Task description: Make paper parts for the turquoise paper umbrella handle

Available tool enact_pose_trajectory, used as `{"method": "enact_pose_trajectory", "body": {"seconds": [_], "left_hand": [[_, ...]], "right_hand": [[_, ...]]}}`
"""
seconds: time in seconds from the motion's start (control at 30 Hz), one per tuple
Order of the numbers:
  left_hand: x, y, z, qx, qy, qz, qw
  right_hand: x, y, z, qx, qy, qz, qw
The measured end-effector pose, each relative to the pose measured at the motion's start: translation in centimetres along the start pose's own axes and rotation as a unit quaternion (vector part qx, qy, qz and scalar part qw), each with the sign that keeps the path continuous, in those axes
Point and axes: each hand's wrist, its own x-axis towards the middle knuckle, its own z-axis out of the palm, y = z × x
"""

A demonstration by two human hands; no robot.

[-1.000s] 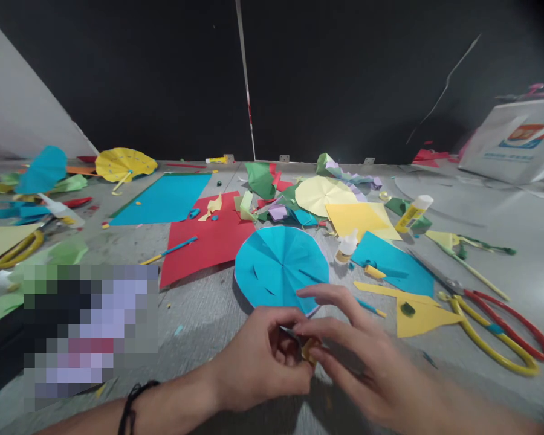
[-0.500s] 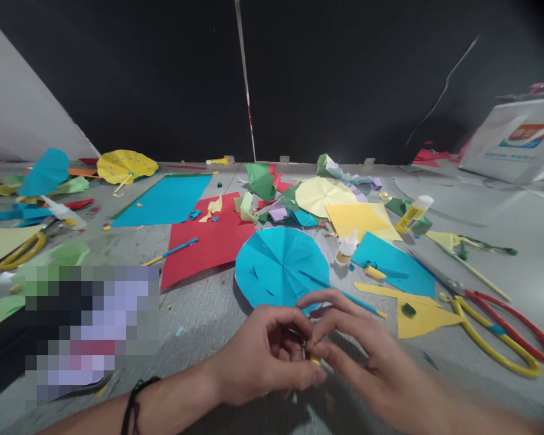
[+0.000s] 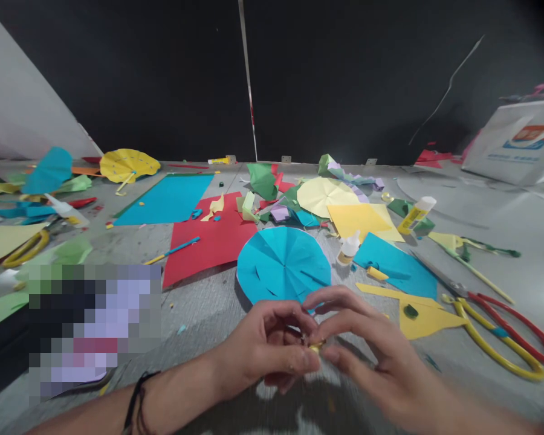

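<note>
Low in the middle, my left hand (image 3: 272, 347) is closed, its thumb and forefinger pinching a small yellow paper piece (image 3: 316, 348). The fingers of my right hand (image 3: 367, 338) curl in from the other side and meet at the same piece; its shape is mostly hidden between the fingertips. Just beyond both hands lies a blue pleated paper disc (image 3: 283, 263) with small slits. A thin blue paper stick with a yellow end is partly covered by my right hand. A small white glue bottle (image 3: 348, 249) stands right of the disc.
Large scissors (image 3: 498, 329) with red and yellow handles lie at the right, near yellow paper scraps (image 3: 421, 314). A glue stick (image 3: 417, 215) stands behind them. Red paper (image 3: 208, 254), blue paper (image 3: 167, 199) and a yellow pleated disc (image 3: 129, 165) lie left. A dark panel (image 3: 163, 78) rises behind.
My right hand has shifted slightly up, now covering more of the blue stick. Its thumb has drawn a little away from the yellow piece. The view has moved slightly.
</note>
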Motion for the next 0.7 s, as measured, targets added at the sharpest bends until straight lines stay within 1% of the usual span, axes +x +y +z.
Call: {"method": "enact_pose_trajectory", "body": {"seconds": [0.1, 0.2, 0.27, 0.4, 0.53, 0.63, 0.7], "left_hand": [[-0.08, -0.06, 0.24, -0.024, -0.004, 0.004, 1.000], [-0.08, -0.20, 0.45, -0.035, -0.008, -0.015, 0.999], [-0.05, -0.24, 0.38, -0.036, -0.009, -0.029, 0.999], [-0.04, -0.10, 0.00, -0.037, -0.011, -0.041, 0.998], [-0.07, 0.00, -0.08, -0.030, -0.022, -0.026, 0.999], [-0.04, -0.09, 0.02, -0.024, -0.021, -0.008, 0.999], [-0.02, -0.15, 0.06, -0.018, -0.019, -0.010, 1.000]], "right_hand": [[-0.02, 0.44, 0.11, -0.040, 0.013, -0.058, 0.997], [0.19, 0.44, 0.35, -0.039, 0.038, -0.099, 0.994], [0.34, 0.30, 0.42, -0.015, 0.044, -0.090, 0.995], [0.32, 0.28, 0.38, 0.044, 0.051, -0.036, 0.997], [0.21, 0.54, 0.36, 0.099, 0.044, -0.009, 0.994], [0.28, 0.60, 0.44, 0.102, 0.039, -0.006, 0.994], [0.33, 0.58, 0.50, 0.088, 0.036, -0.010, 0.995]]}}
